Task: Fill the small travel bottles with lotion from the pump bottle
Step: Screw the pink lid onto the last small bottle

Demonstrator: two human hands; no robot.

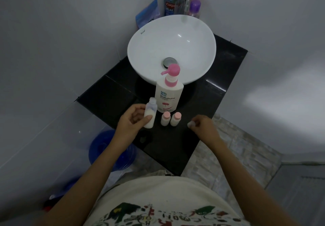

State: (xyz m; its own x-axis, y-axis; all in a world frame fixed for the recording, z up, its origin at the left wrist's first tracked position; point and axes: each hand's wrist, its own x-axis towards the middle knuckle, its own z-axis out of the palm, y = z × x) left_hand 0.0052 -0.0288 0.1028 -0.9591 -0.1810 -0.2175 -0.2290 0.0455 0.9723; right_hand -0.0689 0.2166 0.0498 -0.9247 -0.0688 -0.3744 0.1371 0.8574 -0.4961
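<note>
While two capped bottles stand finished-looking on the black bench (207, 106), the third is in hand, so the step appears to be the closing of the last fill.

Left: the left hand (131, 123) grips the open bottle (149, 114), fingers and thumb curled round its lower body. It is held upright or nearly so, just left of the pump bottle (169, 94) and near the bench's front. Its neck is uncapped; white lotion fills the lower part, and the upper part shows clear.

Centre: the pump bottle stands on the bench in front of the sink (171, 48), its pink spout pointing left, above and beyond the open bottle's mouth rather than over it. In front of it, side by side, stand the two small bottles with pink caps, the left one (165, 119) and the right one (175, 119), close together; whether they touch cannot be told.

Right: the right hand (202, 126) hovers at the bench edge, well apart from the pump, fingers curled together round something small and pale at the tips, probably the cap (190, 124); it is too blurred to be sure.

Judged next move: either more pumping, which needs the mouth brought under the spout and a free hand on the pump head, or capping, which needs the right hand carried across to the neck while the left keeps the bottle steady and level.
</note>
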